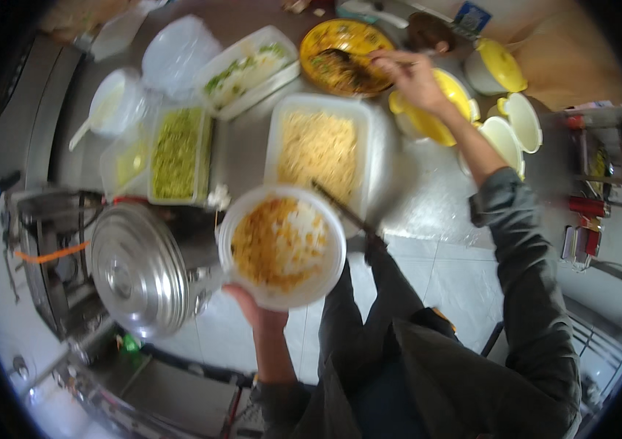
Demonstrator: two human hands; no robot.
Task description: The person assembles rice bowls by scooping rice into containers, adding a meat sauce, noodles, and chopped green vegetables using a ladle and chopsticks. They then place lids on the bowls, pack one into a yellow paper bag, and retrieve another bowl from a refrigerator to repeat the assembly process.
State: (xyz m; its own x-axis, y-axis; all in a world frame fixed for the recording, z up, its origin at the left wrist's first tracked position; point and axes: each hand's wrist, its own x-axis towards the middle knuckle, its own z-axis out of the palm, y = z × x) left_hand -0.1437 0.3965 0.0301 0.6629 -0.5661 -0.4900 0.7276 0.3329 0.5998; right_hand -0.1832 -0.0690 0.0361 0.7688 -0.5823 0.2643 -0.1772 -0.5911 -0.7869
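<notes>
My left hand [258, 309] grips a round white tub [335, 274] by its lower left side and holds it up, tilted toward me. Orange-yellow food bits [267, 245] cling inside it. Up at the far side, my right hand [415, 79] has its fingers closed on the handle of a dark spoon [340, 55]. The spoon's head rests in a yellow patterned bowl [309, 69] of chopped, sauced food. Between my hands stands a translucent rectangular container [274, 132] of pale yellow shreds [318, 146]. A dark, long utensil [336, 201] leans over its near edge.
Left on the metal counter [241, 146] are a container of chopped greens [177, 154], another with green and white pieces [249, 69], and a bagged white tub [117, 102]. Several yellow-and-white pots [497, 66] stand right. A round metal lid [139, 271] is at near left.
</notes>
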